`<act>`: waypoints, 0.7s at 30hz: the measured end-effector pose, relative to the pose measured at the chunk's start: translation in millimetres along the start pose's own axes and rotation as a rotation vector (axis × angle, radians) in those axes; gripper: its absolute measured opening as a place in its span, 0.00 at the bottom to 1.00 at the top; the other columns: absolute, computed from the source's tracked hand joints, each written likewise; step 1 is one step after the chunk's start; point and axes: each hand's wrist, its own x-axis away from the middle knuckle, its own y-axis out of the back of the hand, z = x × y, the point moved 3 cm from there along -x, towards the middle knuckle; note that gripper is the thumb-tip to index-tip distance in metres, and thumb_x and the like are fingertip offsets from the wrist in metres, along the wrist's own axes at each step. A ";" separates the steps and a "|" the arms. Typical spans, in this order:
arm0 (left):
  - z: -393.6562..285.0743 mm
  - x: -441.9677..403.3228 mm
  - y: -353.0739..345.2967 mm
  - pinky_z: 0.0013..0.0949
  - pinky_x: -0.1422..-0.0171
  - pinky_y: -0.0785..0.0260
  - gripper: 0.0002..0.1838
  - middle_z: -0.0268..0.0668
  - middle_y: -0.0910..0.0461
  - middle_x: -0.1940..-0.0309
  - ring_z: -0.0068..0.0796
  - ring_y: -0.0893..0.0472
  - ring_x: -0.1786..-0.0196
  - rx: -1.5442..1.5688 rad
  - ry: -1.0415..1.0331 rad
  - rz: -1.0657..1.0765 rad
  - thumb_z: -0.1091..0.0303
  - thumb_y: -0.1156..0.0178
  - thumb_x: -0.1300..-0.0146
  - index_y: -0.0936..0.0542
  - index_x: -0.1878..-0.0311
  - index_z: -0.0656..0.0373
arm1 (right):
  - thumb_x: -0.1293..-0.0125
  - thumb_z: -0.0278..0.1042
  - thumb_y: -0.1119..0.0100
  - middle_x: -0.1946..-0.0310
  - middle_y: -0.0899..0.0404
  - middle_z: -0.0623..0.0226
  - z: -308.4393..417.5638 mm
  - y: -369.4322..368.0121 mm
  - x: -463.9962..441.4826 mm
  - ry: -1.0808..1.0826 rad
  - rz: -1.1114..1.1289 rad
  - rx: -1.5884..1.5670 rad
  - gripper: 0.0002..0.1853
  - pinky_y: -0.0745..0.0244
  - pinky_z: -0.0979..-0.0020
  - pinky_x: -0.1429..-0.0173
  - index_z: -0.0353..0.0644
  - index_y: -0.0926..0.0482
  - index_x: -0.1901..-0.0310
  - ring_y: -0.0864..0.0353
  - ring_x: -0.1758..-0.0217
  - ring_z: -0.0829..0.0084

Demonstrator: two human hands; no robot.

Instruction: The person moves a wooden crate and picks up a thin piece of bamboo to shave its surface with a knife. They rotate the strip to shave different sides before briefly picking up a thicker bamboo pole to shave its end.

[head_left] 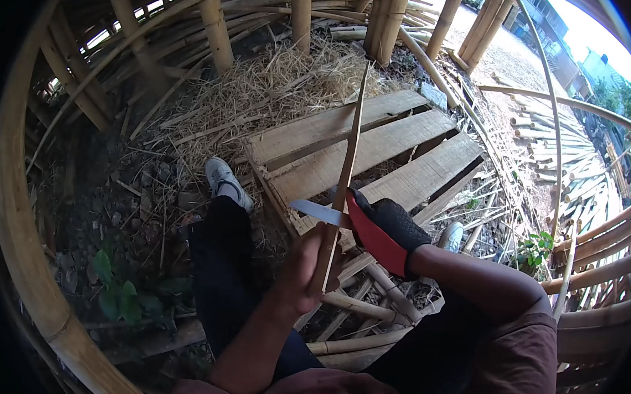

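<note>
My bare left hand (302, 266) is closed round the lower part of a long, narrow split bamboo strip (352, 145), which points up and away from me. My right hand (392, 228), in a black and red glove, is closed on a knife (313, 210). The blade lies across the strip just above my left hand, its tip pointing left. The glove hides the knife's handle. Beyond both hands is a low wooden slatted platform (397, 136), with the strip passing above it in view.
Dry straw and shavings (264, 87) are heaped behind the platform. Upright bamboo poles (214, 24) stand at the back, and a thick bent pole (23, 253) curves along the left. Cut bamboo pieces (367, 307) lie between my legs. Stacked bamboo (574, 164) is outside at right.
</note>
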 end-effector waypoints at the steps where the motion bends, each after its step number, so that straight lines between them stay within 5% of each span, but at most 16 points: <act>1: 0.3 -0.9 0.1 0.24 0.88 0.50 0.17 0.24 0.37 0.87 0.16 0.39 0.91 0.003 0.002 -0.003 0.49 0.58 0.24 0.28 0.64 0.48 | 0.25 0.59 0.70 0.74 0.20 0.50 6.2 9.6 -0.9 -0.001 0.005 0.000 0.34 0.28 0.56 0.58 0.35 0.22 0.65 0.21 0.70 0.54; 3: 4.7 -2.8 -0.1 0.25 0.89 0.50 0.19 0.24 0.36 0.89 0.17 0.40 0.93 0.086 0.034 -0.021 0.49 0.60 0.24 0.28 0.65 0.48 | 0.24 0.55 0.72 0.68 0.20 0.44 5.9 19.1 -2.7 -0.219 0.115 -0.112 0.29 0.27 0.52 0.54 0.38 0.26 0.50 0.19 0.64 0.47; 5: 1.8 -1.3 1.0 0.24 0.89 0.49 0.19 0.25 0.35 0.90 0.18 0.39 0.93 0.106 0.028 0.028 0.49 0.61 0.23 0.28 0.65 0.48 | 0.24 0.56 0.73 0.72 0.20 0.46 -9.7 2.5 -5.9 -0.224 0.075 -0.124 0.30 0.27 0.53 0.55 0.38 0.26 0.50 0.19 0.66 0.48; 7: -0.7 0.4 3.3 0.24 0.90 0.50 0.19 0.26 0.35 0.91 0.19 0.39 0.94 0.166 0.057 0.159 0.49 0.62 0.23 0.28 0.64 0.49 | 0.25 0.59 0.74 0.79 0.22 0.51 -3.0 -9.3 -2.6 0.249 -0.165 0.134 0.35 0.28 0.56 0.59 0.36 0.21 0.64 0.21 0.71 0.52; 9: 0.2 1.2 2.1 0.24 0.91 0.50 0.19 0.27 0.35 0.91 0.20 0.38 0.94 0.142 0.069 0.070 0.49 0.62 0.23 0.28 0.65 0.49 | 0.25 0.60 0.75 0.77 0.21 0.48 -4.1 2.1 -9.6 0.142 -0.008 0.113 0.37 0.28 0.55 0.58 0.37 0.21 0.68 0.20 0.69 0.50; 11: 0.1 -1.3 -0.2 0.24 0.91 0.50 0.19 0.27 0.35 0.91 0.20 0.38 0.95 0.104 0.054 0.108 0.50 0.62 0.23 0.29 0.65 0.49 | 0.24 0.57 0.75 0.67 0.20 0.42 0.1 15.0 -6.8 -0.242 0.095 -0.119 0.33 0.29 0.51 0.52 0.37 0.23 0.55 0.20 0.62 0.44; 13: 0.7 -2.5 2.3 0.24 0.91 0.50 0.19 0.27 0.35 0.91 0.20 0.38 0.95 0.139 0.042 0.148 0.50 0.63 0.23 0.29 0.65 0.49 | 0.25 0.62 0.74 0.73 0.20 0.45 -2.1 -5.9 -10.1 0.062 -0.065 -0.002 0.38 0.30 0.53 0.52 0.34 0.22 0.66 0.22 0.67 0.45; 17: 0.6 -4.2 1.6 0.24 0.90 0.50 0.18 0.28 0.35 0.91 0.20 0.37 0.95 0.083 0.033 0.096 0.51 0.64 0.22 0.30 0.64 0.48 | 0.25 0.61 0.75 0.67 0.20 0.41 13.2 20.2 -4.2 -0.266 0.126 -0.131 0.36 0.30 0.53 0.47 0.34 0.23 0.61 0.20 0.57 0.44; 19: 0.8 -6.9 2.6 0.24 0.90 0.50 0.18 0.28 0.35 0.91 0.21 0.37 0.94 0.096 0.048 0.127 0.51 0.63 0.22 0.29 0.64 0.49 | 0.25 0.60 0.74 0.67 0.20 0.44 3.8 11.3 -4.1 -0.254 0.100 -0.163 0.35 0.28 0.53 0.51 0.35 0.24 0.61 0.19 0.59 0.46; 21: 0.4 -5.6 4.0 0.24 0.91 0.51 0.19 0.27 0.35 0.91 0.21 0.38 0.95 0.186 0.057 0.185 0.50 0.62 0.23 0.29 0.65 0.49 | 0.24 0.57 0.73 0.71 0.20 0.48 4.4 -8.6 -9.4 0.045 -0.026 0.070 0.31 0.27 0.54 0.55 0.37 0.25 0.60 0.19 0.65 0.48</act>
